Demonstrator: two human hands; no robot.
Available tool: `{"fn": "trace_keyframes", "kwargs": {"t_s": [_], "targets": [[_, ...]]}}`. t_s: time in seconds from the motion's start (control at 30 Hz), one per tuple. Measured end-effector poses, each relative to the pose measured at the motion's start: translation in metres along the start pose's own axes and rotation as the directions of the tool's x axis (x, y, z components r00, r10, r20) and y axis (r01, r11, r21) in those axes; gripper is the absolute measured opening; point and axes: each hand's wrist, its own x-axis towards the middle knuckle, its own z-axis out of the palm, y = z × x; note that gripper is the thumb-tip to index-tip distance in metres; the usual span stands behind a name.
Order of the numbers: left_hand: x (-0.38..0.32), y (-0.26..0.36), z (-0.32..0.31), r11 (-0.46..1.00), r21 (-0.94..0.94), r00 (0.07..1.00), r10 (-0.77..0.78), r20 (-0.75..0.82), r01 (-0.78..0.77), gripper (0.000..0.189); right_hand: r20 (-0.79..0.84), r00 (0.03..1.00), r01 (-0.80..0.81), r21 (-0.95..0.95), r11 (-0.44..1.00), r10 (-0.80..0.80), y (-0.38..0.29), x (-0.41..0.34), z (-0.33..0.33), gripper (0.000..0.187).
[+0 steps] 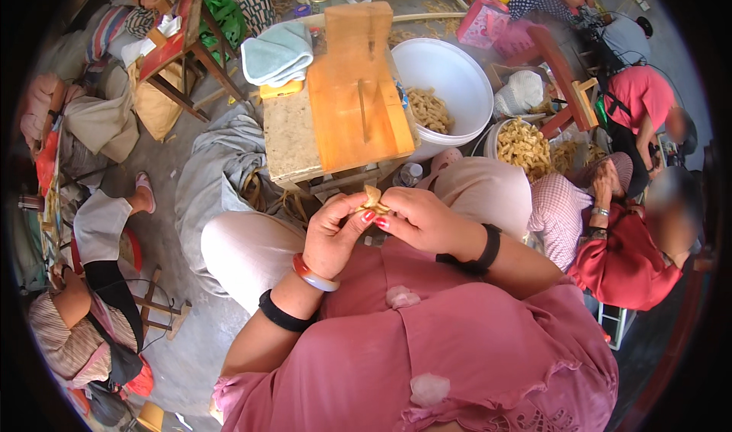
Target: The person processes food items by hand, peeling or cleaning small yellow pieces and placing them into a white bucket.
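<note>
Above my lap, my left hand [333, 238] and my right hand [426, 221] meet at the fingertips. Between them they pinch a small folded piece [373, 196] of yellowish-tan, strip-like material. Its lower part is partly hidden by my fingers and thumbs. Just beyond my hands stands a small wooden table [289, 137]. On it lies an orange-brown wooden board [337, 117] with a narrow upright strip on its face and a raised wooden block [357, 29] at its far end. Neither hand touches the table or the board.
A folded light-blue towel [278, 51] rests over a yellow object [281, 89] on the table. Right of it, a white bucket [477, 83] holds knotted tan pieces [426, 110]; a smaller tub holds more [521, 146]. A plastic bottle [408, 174] is below. Several people sit around.
</note>
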Motion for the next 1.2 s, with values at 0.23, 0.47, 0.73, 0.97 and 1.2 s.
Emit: {"fn": "trace_keyframes", "kwargs": {"t_s": [0.23,0.47,0.73,0.97,1.2], "targets": [[0.014,0.023,-0.009,0.959,0.279,0.961,0.024,-0.275,0.056,0.018,0.163,0.987,-0.022,0.072,0.997,0.01,-0.007,-0.009,-0.012,0.02],[0.011,0.032,0.007,0.774,0.629,0.969,0.205,-0.135,-0.075,0.012,-0.039,0.999,0.015,0.053,0.999,-0.013,-0.014,-0.001,-0.01,0.016],[0.023,0.047,-0.006,0.905,0.413,0.992,-0.065,-0.104,0.102,0.013,-0.061,0.993,0.093,-0.177,0.98,-0.105,-0.019,0.01,-0.02,0.013],[0.05,0.056,-0.04,0.942,0.27,0.974,-0.222,0.053,0.2,0.01,-0.16,0.984,0.051,-0.171,0.984,-0.079,-0.003,0.034,-0.043,0.015],[0.094,0.046,-0.028,0.798,0.601,0.97,0.12,-0.212,0.033,0.017,-0.212,0.973,-0.013,-0.457,0.889,-0.095,0.042,0.078,-0.046,0.019]]}}
